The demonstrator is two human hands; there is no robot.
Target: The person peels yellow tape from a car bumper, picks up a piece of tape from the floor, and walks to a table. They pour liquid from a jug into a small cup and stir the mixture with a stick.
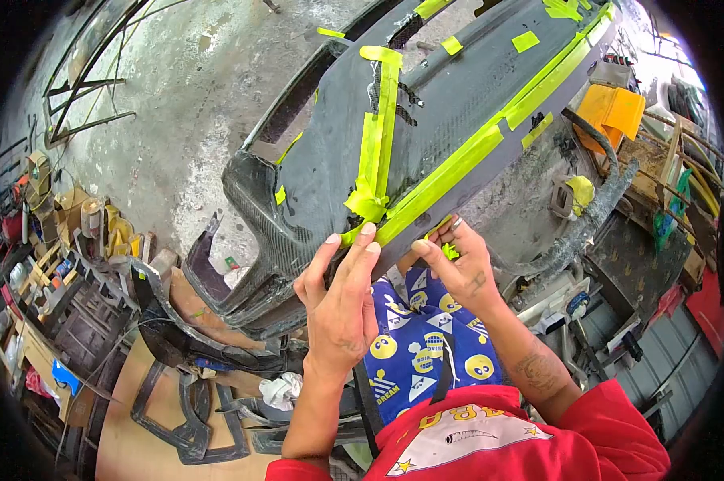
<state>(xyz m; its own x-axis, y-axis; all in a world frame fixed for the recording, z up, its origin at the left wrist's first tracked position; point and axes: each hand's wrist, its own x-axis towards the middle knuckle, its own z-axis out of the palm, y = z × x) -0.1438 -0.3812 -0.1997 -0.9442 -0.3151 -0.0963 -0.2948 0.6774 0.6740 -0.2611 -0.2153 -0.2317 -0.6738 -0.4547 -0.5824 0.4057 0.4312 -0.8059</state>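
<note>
A large dark carbon-fibre car body panel (298, 168) spans the upper middle, with strips of bright yellow-green masking tape (458, 167) along its edge and across its face. My left hand (339, 298) has its fingers stretched out, the tips pressing on tape at the panel's near edge, beside a bunched lump of tape (367, 205). Just right of it, my right hand (464, 268) is closed, thumb against fingers, beside the panel's lower edge. Yellow-green tape (450, 252) shows at its fingers; part of the grip is hidden.
Dark frame-shaped parts (189, 417) lie on a wooden board (125, 425) at lower left, near a crumpled white cloth (281, 391). Clutter fills the left side. On the right are a curved grey tube (570, 240) and an orange cover (610, 116). Concrete floor (169, 96) stretches behind.
</note>
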